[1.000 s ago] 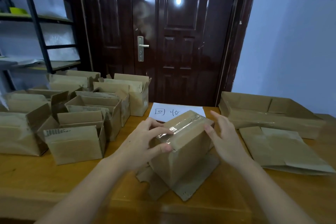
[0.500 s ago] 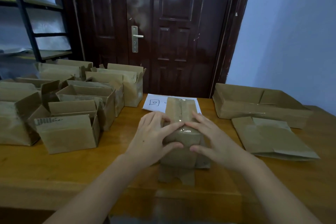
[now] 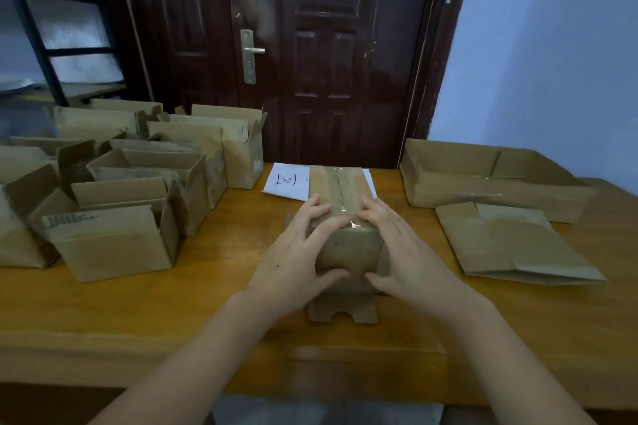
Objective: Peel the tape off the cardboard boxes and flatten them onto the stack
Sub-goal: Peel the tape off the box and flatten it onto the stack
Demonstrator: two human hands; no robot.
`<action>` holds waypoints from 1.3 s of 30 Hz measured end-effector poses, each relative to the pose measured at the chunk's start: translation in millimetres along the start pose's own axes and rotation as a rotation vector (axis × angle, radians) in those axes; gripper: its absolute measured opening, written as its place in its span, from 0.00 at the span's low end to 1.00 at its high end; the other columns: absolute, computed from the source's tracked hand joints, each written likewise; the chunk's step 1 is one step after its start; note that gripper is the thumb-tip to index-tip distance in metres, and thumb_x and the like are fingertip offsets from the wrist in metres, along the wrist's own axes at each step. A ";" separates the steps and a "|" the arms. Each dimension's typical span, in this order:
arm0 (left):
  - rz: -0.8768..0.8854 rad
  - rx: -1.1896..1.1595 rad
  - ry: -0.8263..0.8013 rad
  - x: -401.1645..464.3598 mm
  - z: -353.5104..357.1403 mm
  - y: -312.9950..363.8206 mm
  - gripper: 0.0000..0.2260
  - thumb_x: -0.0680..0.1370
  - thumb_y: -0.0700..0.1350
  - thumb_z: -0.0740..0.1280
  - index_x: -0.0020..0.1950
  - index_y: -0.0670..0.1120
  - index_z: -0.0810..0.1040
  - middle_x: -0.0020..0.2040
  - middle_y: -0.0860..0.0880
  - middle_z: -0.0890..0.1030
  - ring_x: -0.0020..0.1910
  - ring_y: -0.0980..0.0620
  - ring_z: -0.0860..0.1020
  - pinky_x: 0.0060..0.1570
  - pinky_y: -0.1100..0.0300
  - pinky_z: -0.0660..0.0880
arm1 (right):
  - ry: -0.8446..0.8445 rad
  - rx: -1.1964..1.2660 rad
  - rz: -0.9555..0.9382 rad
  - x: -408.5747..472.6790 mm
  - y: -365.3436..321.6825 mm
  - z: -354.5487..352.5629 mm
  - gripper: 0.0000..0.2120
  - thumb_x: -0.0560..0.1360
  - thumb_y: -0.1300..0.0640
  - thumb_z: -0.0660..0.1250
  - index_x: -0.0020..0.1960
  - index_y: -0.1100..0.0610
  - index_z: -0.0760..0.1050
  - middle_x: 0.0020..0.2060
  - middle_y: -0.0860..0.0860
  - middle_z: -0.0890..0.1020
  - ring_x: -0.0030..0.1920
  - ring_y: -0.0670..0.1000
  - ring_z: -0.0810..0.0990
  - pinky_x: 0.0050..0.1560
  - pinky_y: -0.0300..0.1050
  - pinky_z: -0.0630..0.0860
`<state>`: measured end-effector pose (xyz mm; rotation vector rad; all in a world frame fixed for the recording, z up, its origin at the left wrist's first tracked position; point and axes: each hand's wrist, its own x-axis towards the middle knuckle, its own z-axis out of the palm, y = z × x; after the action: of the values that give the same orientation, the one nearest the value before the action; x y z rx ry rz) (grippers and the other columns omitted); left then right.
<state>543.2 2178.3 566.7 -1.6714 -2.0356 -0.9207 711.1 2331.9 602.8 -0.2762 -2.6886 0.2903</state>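
A person's left hand and right hand clasped a taped cardboard box standing on the wooden table in front of a dark door. Each grip curled around the box's near end, fingers over the top by the clear tape, thumbs on the front face. The tape appeared unpeeled along the top seam, and its free edge could not be made out. Squeezing too hard could have crushed the soft walls; a hurried pull risked tearing the tape into strips or stripping the paper surface. Open boxes waited at left, and the flattened stack lay at right, with a handwritten sheet behind the box.
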 end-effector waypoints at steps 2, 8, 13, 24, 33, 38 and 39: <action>-0.031 -0.002 0.048 -0.1 6.4 5.4 0.38 0.69 0.65 0.73 0.76 0.59 0.65 0.79 0.53 0.60 0.82 0.59 0.46 0.70 0.50 0.64 | 0.002 -0.016 -0.011 -1.1 1.1 4.5 0.48 0.70 0.50 0.78 0.79 0.42 0.50 0.80 0.36 0.44 0.78 0.35 0.39 0.73 0.35 0.45; -0.057 -0.061 0.127 0.8 20.1 9.1 0.37 0.68 0.62 0.78 0.74 0.57 0.68 0.77 0.50 0.64 0.82 0.53 0.53 0.72 0.48 0.63 | 0.011 0.051 -0.007 -3.7 6.1 8.9 0.49 0.70 0.50 0.78 0.80 0.43 0.50 0.81 0.38 0.46 0.80 0.39 0.41 0.77 0.46 0.50; -0.012 -0.067 0.168 3.6 18.6 1.9 0.32 0.71 0.62 0.76 0.72 0.56 0.73 0.74 0.50 0.66 0.80 0.56 0.54 0.73 0.50 0.61 | 0.065 0.109 -0.017 -3.2 7.7 11.6 0.42 0.72 0.48 0.75 0.79 0.44 0.55 0.81 0.38 0.49 0.80 0.40 0.43 0.77 0.47 0.50; 0.016 -0.066 0.154 7.5 16.2 -3.3 0.26 0.74 0.63 0.71 0.69 0.56 0.75 0.71 0.47 0.70 0.77 0.51 0.60 0.71 0.58 0.58 | 0.063 0.166 -0.005 0.1 12.2 5.1 0.38 0.73 0.50 0.75 0.79 0.45 0.61 0.79 0.37 0.57 0.80 0.39 0.47 0.78 0.50 0.56; 0.007 -0.057 0.088 5.1 10.5 0.2 0.32 0.71 0.64 0.74 0.71 0.55 0.71 0.73 0.50 0.67 0.79 0.50 0.60 0.72 0.47 0.65 | 0.071 0.210 -0.017 -0.8 12.6 6.0 0.38 0.73 0.53 0.76 0.79 0.46 0.62 0.79 0.37 0.58 0.80 0.40 0.49 0.77 0.49 0.56; -0.028 -0.039 0.121 8.2 14.4 6.2 0.32 0.69 0.63 0.76 0.69 0.53 0.73 0.72 0.48 0.68 0.78 0.52 0.59 0.71 0.46 0.66 | 0.072 0.224 -0.007 -0.2 12.2 6.5 0.38 0.73 0.53 0.76 0.78 0.47 0.63 0.78 0.37 0.59 0.80 0.41 0.50 0.77 0.49 0.57; -0.028 -0.040 0.113 7.8 14.3 5.9 0.31 0.70 0.63 0.75 0.69 0.54 0.72 0.72 0.48 0.68 0.78 0.52 0.58 0.70 0.46 0.67 | 0.070 0.225 -0.006 -0.4 12.1 6.4 0.38 0.73 0.54 0.76 0.78 0.47 0.63 0.78 0.37 0.59 0.80 0.41 0.50 0.77 0.49 0.57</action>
<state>548.9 2194.2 562.8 -1.5772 -1.9831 -1.0468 710.5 2342.4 594.0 -0.2062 -2.5584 0.5656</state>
